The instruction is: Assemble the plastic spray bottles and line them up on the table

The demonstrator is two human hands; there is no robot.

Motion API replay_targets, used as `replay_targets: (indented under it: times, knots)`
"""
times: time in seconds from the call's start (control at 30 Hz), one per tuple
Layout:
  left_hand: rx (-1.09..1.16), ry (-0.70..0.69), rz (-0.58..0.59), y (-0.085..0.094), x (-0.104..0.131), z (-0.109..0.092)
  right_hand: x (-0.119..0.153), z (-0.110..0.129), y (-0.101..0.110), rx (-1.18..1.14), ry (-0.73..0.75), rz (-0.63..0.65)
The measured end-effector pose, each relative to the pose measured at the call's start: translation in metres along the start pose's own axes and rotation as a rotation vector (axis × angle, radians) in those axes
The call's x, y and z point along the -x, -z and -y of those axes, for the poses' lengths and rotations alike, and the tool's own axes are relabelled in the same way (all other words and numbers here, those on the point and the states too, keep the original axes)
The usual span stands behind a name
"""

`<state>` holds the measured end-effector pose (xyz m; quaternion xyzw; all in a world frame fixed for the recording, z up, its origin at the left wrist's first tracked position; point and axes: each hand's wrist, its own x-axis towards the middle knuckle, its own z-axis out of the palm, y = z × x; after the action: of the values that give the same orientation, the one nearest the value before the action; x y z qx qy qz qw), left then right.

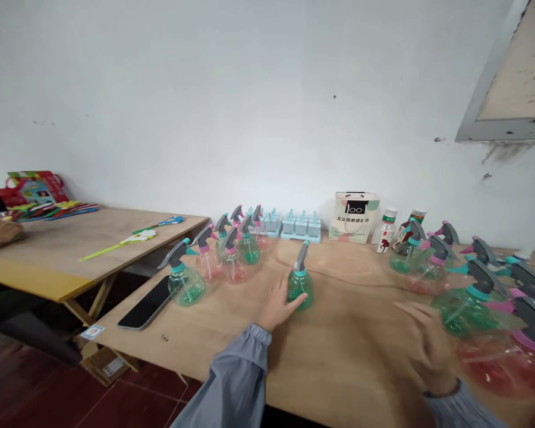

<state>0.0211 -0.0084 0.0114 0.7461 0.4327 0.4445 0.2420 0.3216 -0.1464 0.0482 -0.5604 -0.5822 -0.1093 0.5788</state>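
My left hand (280,302) is wrapped around the lower left side of a green spray bottle (301,285) with a teal collar and grey trigger head. The thumb lies across the bottle's front; the bottle stands upright on the wooden table (325,356). My right hand (428,342), blurred, hovers over the right part of the table with its fingers stretched out and nothing held. Right beside it are another green spray bottle (463,310) and a red one with a pink collar (502,362). More spray bottles stand behind these, red and green mixed.
Several spray bottles (234,264) cluster at the left, near a black phone (147,304). Along the wall stand light blue popsicle molds (301,227), a paper bag (353,220) and a white bottle (386,230). Another person's hand (2,233) rests at the neighbouring table (57,249).
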Motion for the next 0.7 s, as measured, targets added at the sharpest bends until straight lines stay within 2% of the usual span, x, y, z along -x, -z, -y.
replay_targets:
  times: [0.07, 0.13, 0.2, 0.27, 0.3, 0.37, 0.47, 0.53, 0.6, 0.63, 0.7]
  knots:
    - [0.006, -0.024, 0.058, -0.001, 0.002, -0.003, -0.009, 0.01, -0.051, -0.122, 0.064, 0.138]
    - [0.012, -0.056, 0.114, -0.001, 0.004, -0.004, -0.014, 0.022, -0.094, -0.226, 0.019, 0.2]
    - [0.024, -0.104, 0.157, -0.002, 0.005, -0.004, -0.018, 0.031, -0.127, -0.293, -0.056, 0.243]
    - [0.044, -0.161, 0.143, -0.001, 0.006, -0.003, -0.023, 0.037, -0.151, -0.345, -0.08, 0.281]
    - [0.057, -0.188, 0.093, 0.0, 0.005, -0.002, -0.025, 0.038, -0.16, -0.366, -0.078, 0.286]
    - [0.07, -0.212, -0.125, 0.006, 0.003, 0.0, -0.028, 0.04, -0.174, -0.398, -0.073, 0.269]
    - [0.033, -0.131, -0.634, 0.028, -0.005, 0.006, -0.028, 0.042, -0.186, -0.43, -0.09, 0.256]
    - [0.003, -0.027, -0.905, 0.049, -0.013, 0.013, -0.027, 0.042, -0.19, -0.455, -0.093, 0.26]
    - [-0.015, 0.043, -1.011, 0.071, -0.024, 0.023, -0.024, 0.042, -0.192, -0.486, -0.095, 0.262]
    - [-0.03, 0.065, -1.019, 0.08, -0.03, 0.029, -0.023, 0.041, -0.193, -0.499, -0.101, 0.259]
    - [-0.068, 0.096, -0.962, 0.095, -0.04, 0.043, -0.021, 0.039, -0.193, -0.513, -0.117, 0.257]
